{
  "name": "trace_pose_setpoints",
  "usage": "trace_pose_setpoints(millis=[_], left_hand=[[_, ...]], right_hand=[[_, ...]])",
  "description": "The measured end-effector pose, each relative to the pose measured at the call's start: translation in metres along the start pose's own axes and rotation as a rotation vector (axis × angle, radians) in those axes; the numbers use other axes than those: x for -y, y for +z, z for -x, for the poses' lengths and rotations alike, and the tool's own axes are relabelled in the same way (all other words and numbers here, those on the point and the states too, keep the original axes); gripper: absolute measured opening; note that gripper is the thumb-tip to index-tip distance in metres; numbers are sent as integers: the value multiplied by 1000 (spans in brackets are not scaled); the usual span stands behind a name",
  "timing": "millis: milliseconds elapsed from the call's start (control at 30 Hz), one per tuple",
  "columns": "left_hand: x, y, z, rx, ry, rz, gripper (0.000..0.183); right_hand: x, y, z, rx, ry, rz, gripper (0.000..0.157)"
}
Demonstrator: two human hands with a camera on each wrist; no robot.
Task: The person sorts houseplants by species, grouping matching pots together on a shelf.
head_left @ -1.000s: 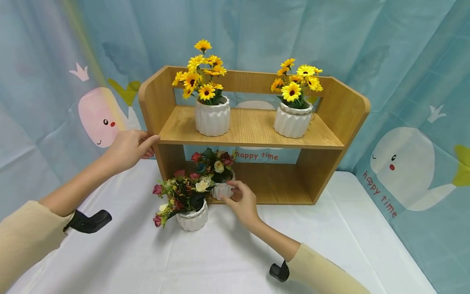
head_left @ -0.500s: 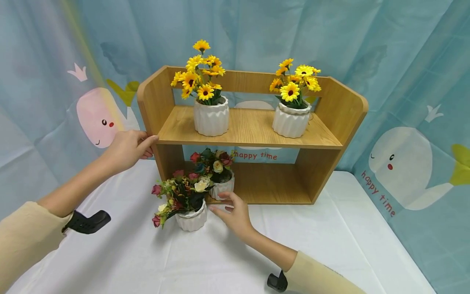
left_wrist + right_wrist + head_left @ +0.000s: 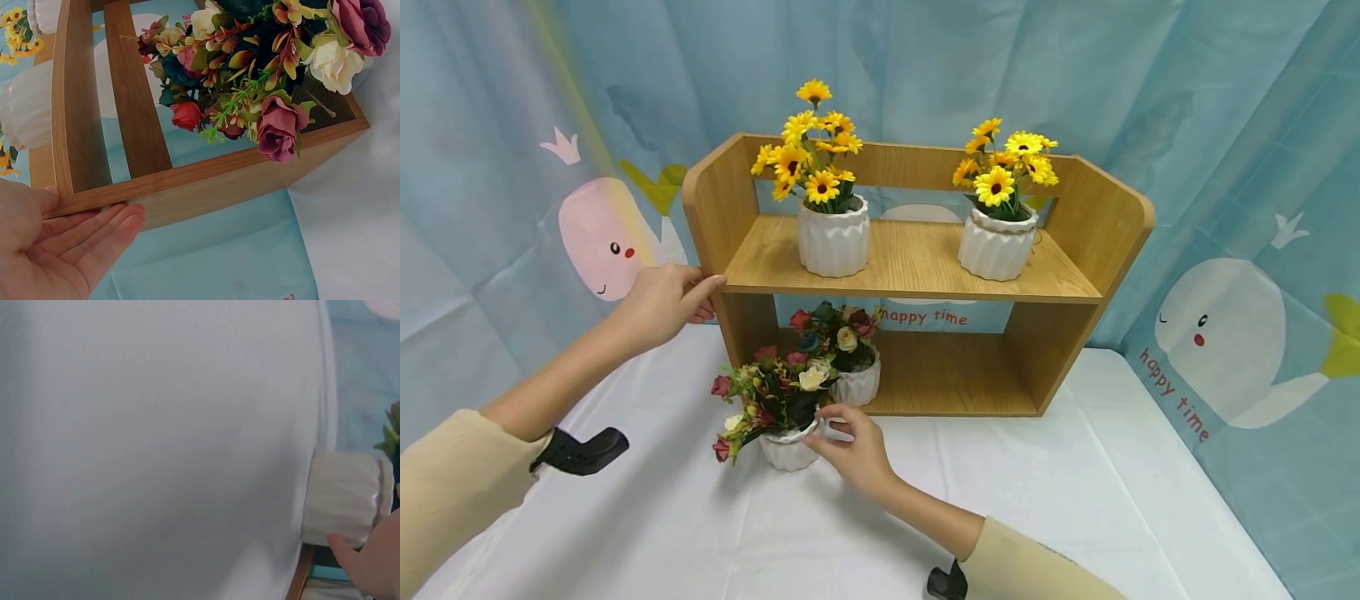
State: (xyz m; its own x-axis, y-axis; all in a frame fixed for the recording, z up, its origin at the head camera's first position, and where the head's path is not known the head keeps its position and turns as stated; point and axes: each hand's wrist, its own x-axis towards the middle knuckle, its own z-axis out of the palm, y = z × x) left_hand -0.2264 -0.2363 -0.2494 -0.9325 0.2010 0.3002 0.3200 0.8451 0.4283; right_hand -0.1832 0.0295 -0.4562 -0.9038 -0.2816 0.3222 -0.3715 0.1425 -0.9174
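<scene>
Left hand (image 3: 662, 304): arm stretched forward, fingers (image 3: 94, 234) straight, flat against the wooden shelf's (image 3: 917, 279) left side panel. Right hand (image 3: 853, 450): arm angled in across the bench (image 3: 1037, 492), fingers pinching the rim of the front rose pot (image 3: 790, 446), which stands before the shelf's lower opening.

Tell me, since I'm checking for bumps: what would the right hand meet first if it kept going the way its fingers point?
Probably the white ribbed pot of mixed roses on the table: the right hand points left at it, fingertips already at its rim.
</scene>
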Motion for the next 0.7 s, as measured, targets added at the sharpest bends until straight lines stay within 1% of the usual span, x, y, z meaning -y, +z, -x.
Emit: trace_pose_setpoints(millis=[133, 367, 600, 700], left_hand=[[0, 0, 0, -2, 5, 2, 44], [0, 0, 0, -6, 6, -2, 44], [0, 0, -1, 4, 3, -4, 45], [-1, 0, 0, 5, 4, -5, 45]], right_hand=[[0, 7, 1, 5, 22, 10, 31], [0, 15, 2, -12, 23, 6, 30], [0, 20, 0, -26, 17, 66, 24], [1, 21, -1, -25, 33, 79, 23]])
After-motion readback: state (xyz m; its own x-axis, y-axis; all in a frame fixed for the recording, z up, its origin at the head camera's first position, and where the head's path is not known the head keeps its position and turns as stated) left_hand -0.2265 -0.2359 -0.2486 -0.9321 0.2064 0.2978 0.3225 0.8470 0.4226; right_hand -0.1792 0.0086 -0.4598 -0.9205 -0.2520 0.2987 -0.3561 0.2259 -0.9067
